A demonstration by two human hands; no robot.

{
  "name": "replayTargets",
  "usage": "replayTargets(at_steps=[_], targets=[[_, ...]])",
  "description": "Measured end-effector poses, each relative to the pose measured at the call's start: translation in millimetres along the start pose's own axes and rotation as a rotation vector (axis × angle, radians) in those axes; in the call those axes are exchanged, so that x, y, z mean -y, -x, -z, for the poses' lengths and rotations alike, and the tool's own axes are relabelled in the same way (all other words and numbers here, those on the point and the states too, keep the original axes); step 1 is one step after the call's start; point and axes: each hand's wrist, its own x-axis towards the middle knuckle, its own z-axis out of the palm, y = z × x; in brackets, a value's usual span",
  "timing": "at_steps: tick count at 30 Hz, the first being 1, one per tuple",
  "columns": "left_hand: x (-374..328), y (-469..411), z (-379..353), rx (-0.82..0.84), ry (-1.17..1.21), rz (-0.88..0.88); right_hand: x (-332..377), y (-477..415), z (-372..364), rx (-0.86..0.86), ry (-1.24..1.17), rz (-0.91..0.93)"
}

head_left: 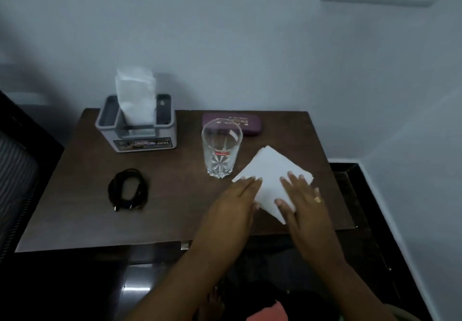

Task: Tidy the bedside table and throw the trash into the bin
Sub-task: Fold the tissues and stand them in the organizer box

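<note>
Dark wooden bedside table (87, 183): left hand (232, 205), right hand (303, 203) flat, fingers straight, pressing folded white tissue (271, 170).

A white folded tissue (271, 170) lies flat at the dark wooden bench's (87, 195) front right, just beside an upright empty glass (221, 150).

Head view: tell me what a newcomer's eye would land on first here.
The bright white folded tissue at the right front of the dark bedside table stands out most, with the left grip and right grip pressing flat on it. Just behind and left of it stands an empty clear glass, and at the back left a grey holder has white tissue sticking up.
</note>
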Motion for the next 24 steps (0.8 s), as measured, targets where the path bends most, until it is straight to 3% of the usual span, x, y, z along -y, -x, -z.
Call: replayTargets(at_steps=[3, 7, 11, 16, 20, 24], targets=[[2.4, -21.8, -24.8, 0.149, -0.254, -0.042, -22.4, 7.5, -12.9, 0.174, 0.17, 0.044], [18.4, -24.8, -46.0, 0.262, -0.424, -0.058, -32.8, 8.8, -11.6, 0.157, 0.175, 0.041], [21.4, -11.4, -48.5, 0.269, -0.417, -0.08, -46.5, 7.6, -4.6, 0.165, 0.15, 0.07], [21.0, 18.2, -35.0, 0.334, -0.471, 0.042, -70.0, 4.5, 2.4, 0.157, 0.149, 0.119], [23.0, 26.9, -31.9, 0.409, -0.537, 0.061, -67.1, 1.6, 5.2, 0.138, 0.127, 0.114], [20.2, 28.8, -30.2, 0.376, -0.538, 0.102, -44.4, -5.7, 1.3, 0.037, 0.204, 0.068]])
